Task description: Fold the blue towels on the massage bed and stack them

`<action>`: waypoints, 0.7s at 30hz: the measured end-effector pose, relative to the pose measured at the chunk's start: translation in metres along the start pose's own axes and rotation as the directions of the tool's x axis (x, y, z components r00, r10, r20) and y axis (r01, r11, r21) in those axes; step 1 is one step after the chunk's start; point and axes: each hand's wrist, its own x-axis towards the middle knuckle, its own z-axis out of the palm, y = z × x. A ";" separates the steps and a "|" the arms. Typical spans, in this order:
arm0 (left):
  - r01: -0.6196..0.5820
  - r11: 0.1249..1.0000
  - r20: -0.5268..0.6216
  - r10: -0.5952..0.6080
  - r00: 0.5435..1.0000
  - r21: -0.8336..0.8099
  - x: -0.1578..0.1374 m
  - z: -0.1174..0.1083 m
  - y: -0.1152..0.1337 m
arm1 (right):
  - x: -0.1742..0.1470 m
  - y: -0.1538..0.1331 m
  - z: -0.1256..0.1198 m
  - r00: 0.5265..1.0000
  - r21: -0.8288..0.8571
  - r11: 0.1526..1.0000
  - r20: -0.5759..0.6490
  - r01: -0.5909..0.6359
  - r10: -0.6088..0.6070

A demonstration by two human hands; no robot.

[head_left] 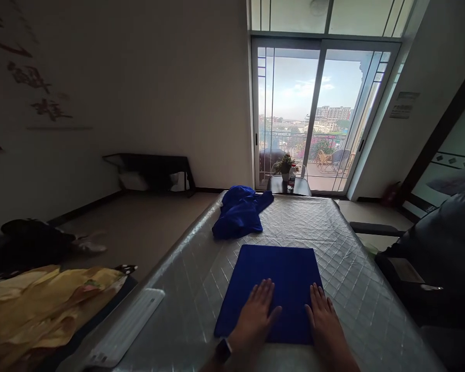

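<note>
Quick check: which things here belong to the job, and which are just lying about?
In the job:
flat blue rectangle, under the left hand and right hand
silver-covered table
crumpled blue cloth, probably

Apparently just lying about:
yellow cloth
bottle
plant

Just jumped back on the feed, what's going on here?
A person has both hands palm-down on a flat blue rectangle: the left hand on its left part, the right hand at its right edge. It lies on a table with a shiny quilted cover. Beyond it sits a rumpled blue cloth, untouched.
</note>
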 end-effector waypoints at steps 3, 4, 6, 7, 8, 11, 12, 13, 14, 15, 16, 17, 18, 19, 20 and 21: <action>0.219 0.974 -0.008 -0.219 0.976 0.051 -0.031 -0.010 -0.041 | -0.001 0.001 0.002 1.000 0.020 1.000 -0.019 0.009 -0.009; 0.257 0.965 -0.019 -0.256 0.967 0.060 -0.041 -0.012 -0.050 | -0.002 0.002 0.002 0.999 0.018 1.000 -0.026 0.021 -0.021; 0.290 0.955 -0.031 -0.289 0.957 0.065 -0.056 -0.015 -0.060 | -0.003 0.003 0.003 0.998 0.002 0.998 -0.041 0.057 -0.057; 0.298 0.952 -0.029 -0.297 0.954 0.063 -0.061 -0.016 -0.061 | -0.004 0.003 0.002 0.997 -0.012 0.998 -0.045 0.067 -0.068; 0.308 0.950 -0.025 -0.307 0.951 0.058 -0.063 -0.016 -0.060 | -0.004 0.002 0.001 0.997 -0.028 0.997 -0.045 0.067 -0.068; 0.330 0.943 -0.022 -0.330 0.944 0.032 -0.065 -0.018 -0.054 | -0.004 0.001 -0.004 0.999 -0.075 0.996 -0.018 0.042 -0.043; 0.330 0.944 -0.022 -0.330 0.944 0.024 -0.065 -0.019 -0.053 | -0.004 0.001 -0.007 0.999 -0.087 0.996 -0.001 0.035 -0.035; 0.327 0.945 -0.019 -0.327 0.945 0.018 -0.064 -0.021 -0.053 | -0.002 0.000 -0.010 0.999 -0.097 0.995 0.021 0.034 -0.032; 0.323 0.946 -0.009 -0.323 0.946 0.013 -0.064 -0.023 -0.053 | 0.000 0.000 -0.014 0.998 -0.104 0.994 0.043 0.040 -0.035; 0.324 0.946 0.005 -0.324 0.946 0.010 -0.063 -0.025 -0.054 | 0.002 0.000 -0.018 0.997 -0.107 0.993 0.061 0.047 -0.041; 0.338 0.941 0.015 -0.338 0.941 0.010 -0.061 -0.029 -0.055 | 0.006 0.000 -0.021 0.996 -0.102 0.993 0.074 0.058 -0.051; 0.365 0.931 0.016 -0.365 0.931 0.014 -0.058 -0.032 -0.055 | 0.010 -0.001 -0.025 0.995 -0.094 0.993 0.079 0.069 -0.061; 0.397 0.917 0.005 -0.398 0.918 0.021 -0.053 -0.036 -0.054 | 0.014 -0.001 -0.027 0.995 -0.082 0.994 0.075 0.077 -0.070; 0.426 0.904 -0.018 -0.425 0.905 0.028 -0.047 -0.040 -0.051 | 0.020 -0.002 -0.029 0.995 -0.069 0.994 0.064 0.084 -0.080; 0.439 0.898 -0.045 -0.437 0.898 0.034 -0.038 -0.042 -0.045 | 0.025 -0.002 -0.030 0.995 -0.059 0.995 0.049 0.085 -0.082; 0.426 0.904 -0.068 -0.423 0.903 0.036 -0.029 -0.044 -0.037 | 0.030 -0.003 -0.029 0.996 -0.053 0.995 0.036 0.081 -0.079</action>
